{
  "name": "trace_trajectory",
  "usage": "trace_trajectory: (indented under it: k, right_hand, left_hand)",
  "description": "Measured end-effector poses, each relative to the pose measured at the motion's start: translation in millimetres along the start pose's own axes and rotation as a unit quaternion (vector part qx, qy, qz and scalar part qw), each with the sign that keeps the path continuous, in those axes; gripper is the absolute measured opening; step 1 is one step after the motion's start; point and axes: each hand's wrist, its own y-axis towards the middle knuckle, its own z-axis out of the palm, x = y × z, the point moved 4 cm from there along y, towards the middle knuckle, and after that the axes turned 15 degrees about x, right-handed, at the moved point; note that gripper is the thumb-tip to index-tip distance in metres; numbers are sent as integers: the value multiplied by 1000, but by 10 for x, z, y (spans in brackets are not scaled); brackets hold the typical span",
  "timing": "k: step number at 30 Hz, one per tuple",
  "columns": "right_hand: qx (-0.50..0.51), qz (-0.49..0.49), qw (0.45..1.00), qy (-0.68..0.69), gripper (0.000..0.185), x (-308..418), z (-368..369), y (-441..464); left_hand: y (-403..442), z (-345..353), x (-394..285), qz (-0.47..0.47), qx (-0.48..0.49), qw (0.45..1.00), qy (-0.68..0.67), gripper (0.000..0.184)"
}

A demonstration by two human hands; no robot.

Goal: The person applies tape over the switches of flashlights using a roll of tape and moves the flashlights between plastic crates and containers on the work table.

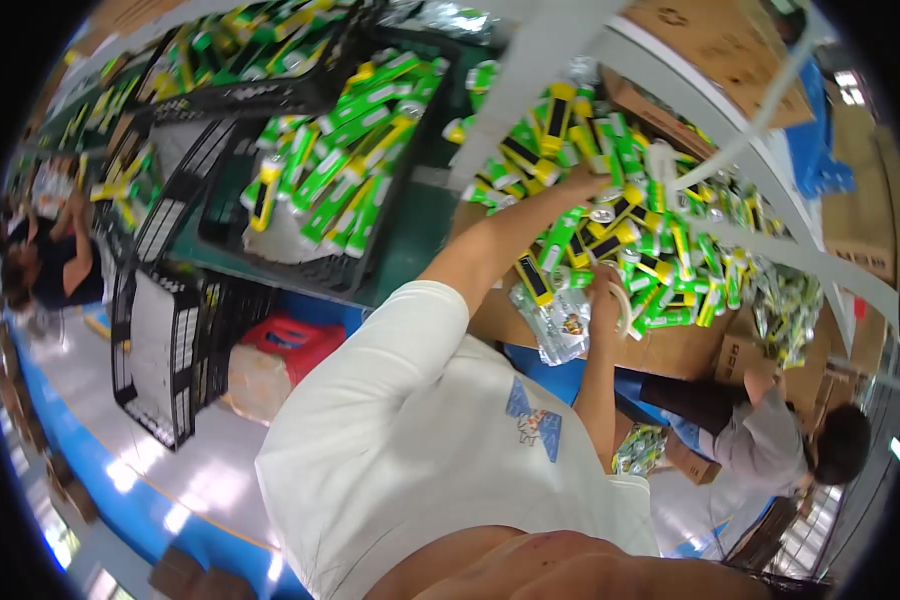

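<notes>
A large heap of green-and-yellow flashlight-like items [620, 235], some with black panels and silvery ends, covers the cardboard-topped work surface [500, 318] ahead of me. My left hand [588, 186] reaches into the upper part of this heap, its fingertips lost among the pieces. Closer to me, my right hand [602, 285] is at the heap's near edge with its fingers curled; what they hold, if anything, is hidden. Beside it on the left lies a clear plastic bag [562, 335] with a printed insert. A pale curved band [625, 308] shows just right of that hand.
Black crates [370, 265] with more green-and-yellow pieces stand to the left. Empty-looking crates [175, 345] and a red stool [295, 340] are below. A white frame post [510, 95] rises by the heap. Co-workers [770, 440] [55, 260] sit on both sides.
</notes>
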Motion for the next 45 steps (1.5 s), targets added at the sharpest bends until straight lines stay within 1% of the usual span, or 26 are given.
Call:
trace_trajectory:
  k: [2,3,5,6,7,9,10,11,14,17,18,20,21,23,25,26,28,31,33,34,35,38,39,40,42,45]
  right_hand:
    - [-68,-48,986,-147,27,189,33,-199]
    - [-99,-33,984,-148,29,136,48,-264]
    - [-122,7,980,-157,32,29,84,-408]
    - [-107,-33,980,-162,31,-33,170,-445]
    - [-93,-74,979,-167,31,-90,278,-479]
    - [-61,4,990,-126,26,72,637,-514]
    - [-30,-19,989,-144,25,-162,736,-424]
    - [-4,-24,991,-129,23,-54,917,-374]
    - [73,-73,994,-45,25,86,1484,-167]
    - [133,-71,986,-68,22,599,1908,-155]
    - [127,-114,983,-64,22,537,2008,-128]
    - [160,-47,977,-130,20,567,2100,-159]
    - [204,6,963,-175,20,449,2116,-140]
    - [200,-97,966,-132,19,405,2195,-174]
    - [212,-64,969,-108,19,507,2193,-246]
    - [205,-38,971,-116,20,455,2196,-251]
    - [204,-66,972,-92,21,424,2194,-251]
    - [217,-52,972,-77,21,420,2168,-267]
    - [190,-60,976,-91,21,422,2137,-281]
    - [187,-62,978,-66,21,458,2113,-307]
    - [183,-50,981,-34,20,453,2104,-325]
    - [234,36,971,21,20,837,2047,-448]
    - [244,23,965,93,15,757,2096,-438]
    - [242,-69,957,144,11,882,2096,-455]
    - [264,-127,944,151,11,955,2067,-478]
    - [264,-130,952,79,9,1072,1917,-537]
  left_hand:
    - [-503,126,-205,124,-109,953,252,70]
    - [-967,134,-300,292,-155,897,293,52]
    - [-1942,-30,-373,353,-156,884,262,33]
    - [-2494,-198,-405,337,-289,804,395,23]
    - [-2908,-416,-433,375,-351,735,443,24]
    - [-3452,-1094,-251,233,-512,724,399,21]
    - [-3560,-1501,34,113,-539,746,375,23]
    - [-3568,-1945,429,54,-458,785,413,30]
    - [-3643,-2061,360,-19,-362,752,550,51]
    - [-3595,-2145,280,-53,-264,776,570,56]
    - [-3606,-2192,381,5,-282,759,586,57]
    - [-3701,-2202,375,42,-244,757,604,56]
    - [-3704,-2247,477,1,-246,737,630,52]
    - [-3624,-2191,650,-90,-217,669,705,33]
    - [-3621,-2351,964,-61,-258,719,642,21]
    - [-3623,-2511,1148,-136,-195,737,632,24]
    - [-3660,-2264,851,-180,-191,759,597,26]
    - [-3707,-2259,733,-134,-225,745,613,28]
    - [-3733,-2782,920,48,-337,802,490,31]
    - [-3847,-2230,363,94,-361,906,198,35]
    - [-3909,-2045,137,117,-399,909,45,39]
    - [-3836,-1249,-327,55,-155,974,-155,47]
    - [-3765,-907,-431,74,-73,973,-205,49]
    - [-3699,-817,-231,10,-23,972,-234,52]
    - [-3591,-493,-226,-25,-45,971,-233,60]
    - [-3446,-338,-250,63,-15,983,-173,55]
